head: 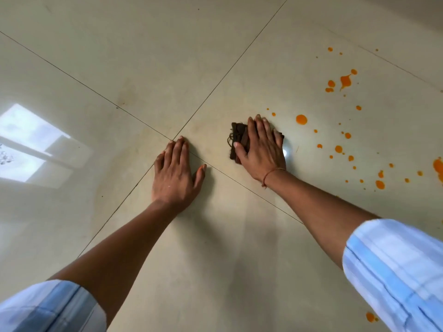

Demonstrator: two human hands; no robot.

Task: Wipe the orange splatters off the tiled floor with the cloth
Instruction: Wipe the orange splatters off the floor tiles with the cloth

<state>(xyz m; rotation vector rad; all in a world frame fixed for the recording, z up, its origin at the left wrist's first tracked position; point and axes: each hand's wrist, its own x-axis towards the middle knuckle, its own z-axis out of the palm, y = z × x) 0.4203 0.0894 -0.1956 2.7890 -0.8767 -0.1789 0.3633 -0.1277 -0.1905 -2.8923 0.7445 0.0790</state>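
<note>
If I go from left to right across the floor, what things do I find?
Window reflection → left hand → cloth under the right hand → orange splatters.

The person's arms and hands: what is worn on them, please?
The left sleeve and right sleeve are light blue with white stripes. A thin reddish thread circles the wrist of the right hand. The left hand shows no ring or band.

I have a single view: the head-worn wide-angle camera, looking forward and steeply down onto the tiled floor [215, 56] at close range. The left hand [176, 171] and right hand [262, 152] sit mid-frame, forearms entering from 7 and 4 o'clock.
</note>
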